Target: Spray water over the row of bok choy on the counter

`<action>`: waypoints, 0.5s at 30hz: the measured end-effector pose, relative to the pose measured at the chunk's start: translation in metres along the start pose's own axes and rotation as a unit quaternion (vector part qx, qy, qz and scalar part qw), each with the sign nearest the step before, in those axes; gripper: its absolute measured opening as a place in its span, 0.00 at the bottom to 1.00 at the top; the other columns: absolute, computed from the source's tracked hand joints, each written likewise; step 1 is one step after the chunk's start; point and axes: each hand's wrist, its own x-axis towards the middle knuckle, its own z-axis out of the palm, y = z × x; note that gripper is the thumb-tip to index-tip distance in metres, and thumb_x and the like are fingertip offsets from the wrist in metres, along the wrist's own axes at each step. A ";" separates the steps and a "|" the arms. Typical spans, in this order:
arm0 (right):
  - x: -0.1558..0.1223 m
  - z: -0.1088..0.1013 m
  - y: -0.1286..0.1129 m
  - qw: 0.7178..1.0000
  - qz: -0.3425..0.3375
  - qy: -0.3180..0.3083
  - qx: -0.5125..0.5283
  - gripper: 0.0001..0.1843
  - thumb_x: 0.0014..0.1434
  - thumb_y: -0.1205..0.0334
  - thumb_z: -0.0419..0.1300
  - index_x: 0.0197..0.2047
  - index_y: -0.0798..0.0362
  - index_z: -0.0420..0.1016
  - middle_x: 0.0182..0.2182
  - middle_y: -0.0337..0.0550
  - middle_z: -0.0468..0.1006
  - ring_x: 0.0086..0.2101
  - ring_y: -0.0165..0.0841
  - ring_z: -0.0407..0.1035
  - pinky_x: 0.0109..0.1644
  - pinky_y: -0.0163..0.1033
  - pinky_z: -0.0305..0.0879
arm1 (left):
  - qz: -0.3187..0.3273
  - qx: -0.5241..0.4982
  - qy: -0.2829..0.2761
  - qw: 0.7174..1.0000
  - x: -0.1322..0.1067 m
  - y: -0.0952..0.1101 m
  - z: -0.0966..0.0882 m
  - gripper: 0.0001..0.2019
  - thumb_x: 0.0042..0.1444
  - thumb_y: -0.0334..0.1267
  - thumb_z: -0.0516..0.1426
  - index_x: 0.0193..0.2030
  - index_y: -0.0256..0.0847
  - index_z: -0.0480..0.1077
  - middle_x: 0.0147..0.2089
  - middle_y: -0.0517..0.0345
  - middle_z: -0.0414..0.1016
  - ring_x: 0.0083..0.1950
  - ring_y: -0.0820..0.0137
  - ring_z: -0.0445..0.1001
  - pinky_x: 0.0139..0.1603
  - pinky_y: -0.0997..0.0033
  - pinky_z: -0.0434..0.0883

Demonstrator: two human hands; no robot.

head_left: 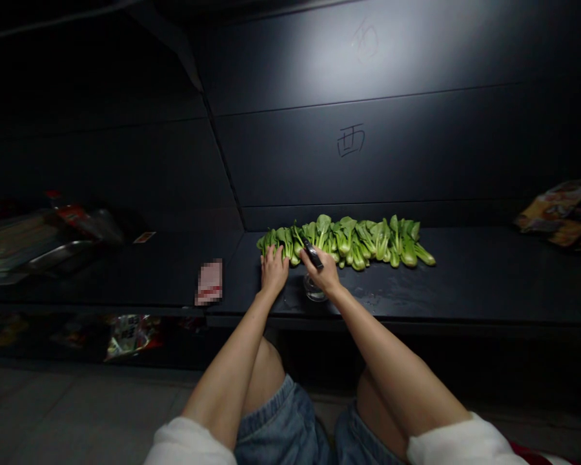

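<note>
A long row of green bok choy [356, 242] lies on a dark shelf, leaves toward the back panel and pale stems toward me. At the row's left end, my left hand [274, 270] rests on the stems, its fingers stretched out and slightly apart. My right hand [325, 272] is closed around a spray bottle with a black head [312, 252], which points forward over the leaves. Below the fingers shows its clear body [314, 289], close above or on the shelf; I cannot tell which. The palm hides the bottle's middle.
Wet spots mark the dark shelf [392, 294] in front of the greens. A small blurred-out packet [209, 282] lies to the left. Colourful packages [561, 210] sit at far right, with a metal tray [61, 255] at far left. Snack bags [133, 334] lie on the lower shelf.
</note>
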 end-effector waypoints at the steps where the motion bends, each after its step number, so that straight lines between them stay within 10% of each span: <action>1: 0.001 0.000 0.000 1.000 0.001 -0.005 0.008 0.20 0.63 0.46 0.50 0.29 0.51 0.70 0.25 0.42 0.74 0.28 0.34 0.69 0.33 0.35 0.60 | -0.003 -0.002 0.000 1.000 -0.001 -0.002 0.001 0.21 0.64 0.40 0.48 0.62 0.39 0.64 0.68 0.39 0.61 0.72 0.54 0.55 0.68 0.41 0.57; 15: 0.004 0.003 0.006 0.999 -0.002 -0.028 0.024 0.18 0.62 0.48 0.51 0.28 0.51 0.69 0.25 0.41 0.73 0.28 0.34 0.67 0.34 0.35 0.60 | -0.020 -0.046 0.012 0.999 -0.004 -0.016 0.018 0.22 0.63 0.39 0.49 0.62 0.36 0.63 0.68 0.37 0.60 0.72 0.55 0.54 0.69 0.47 0.58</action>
